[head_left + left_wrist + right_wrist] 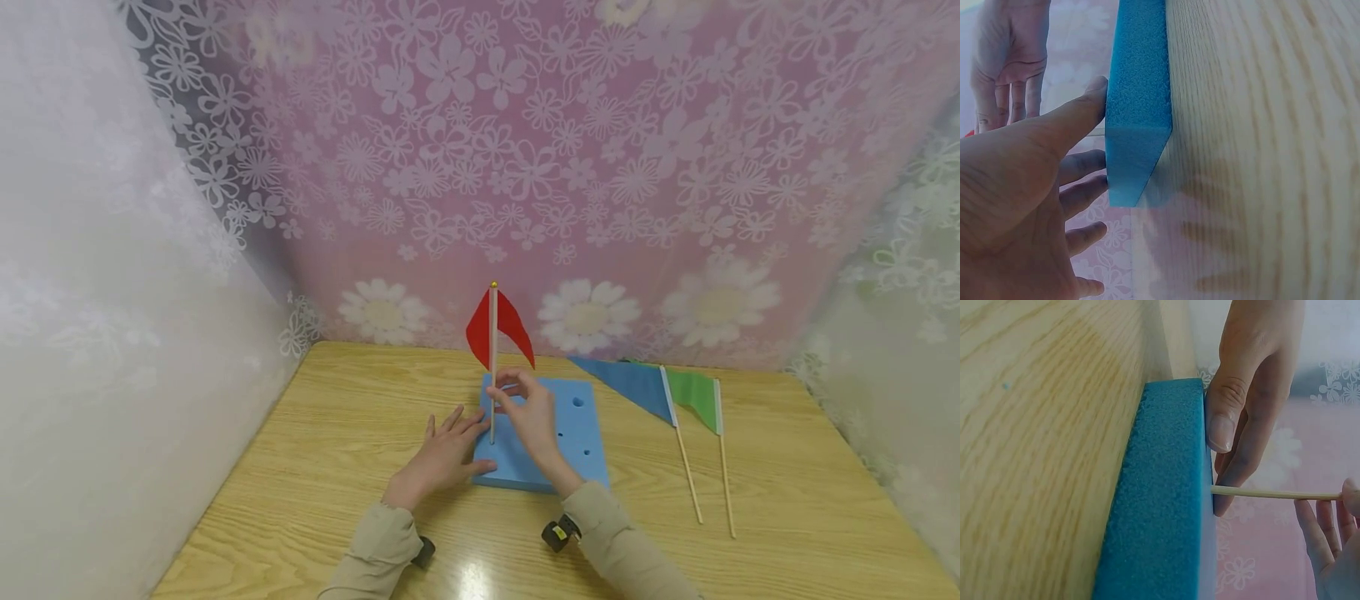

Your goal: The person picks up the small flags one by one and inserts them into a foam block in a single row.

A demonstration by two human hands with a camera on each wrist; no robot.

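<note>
Beige sleeves frame 2 bare hands at a blue foam block on a glossy wood-grain table.

Nearest, the left hand (442, 450) lies with fingers straight and spread, thumb tip pressed against the left side of the thick, porous blue foam block (573, 442), which sits flat at the middle of the pale wood-grain table (787, 500) and shows several round holes in its top. Just beside it, the right hand (528, 412) pinches the thin round wooden stick (492, 367) of the red triangular cloth flag (510, 325); the stick stands upright with its lower end in the foam. To the right, well apart from the block, 2 more stick flags lie flat, 1 blue triangular flag (633, 385) and 1 green flag (693, 396). Floral lace sheeting (525, 150) hangs behind.
</note>
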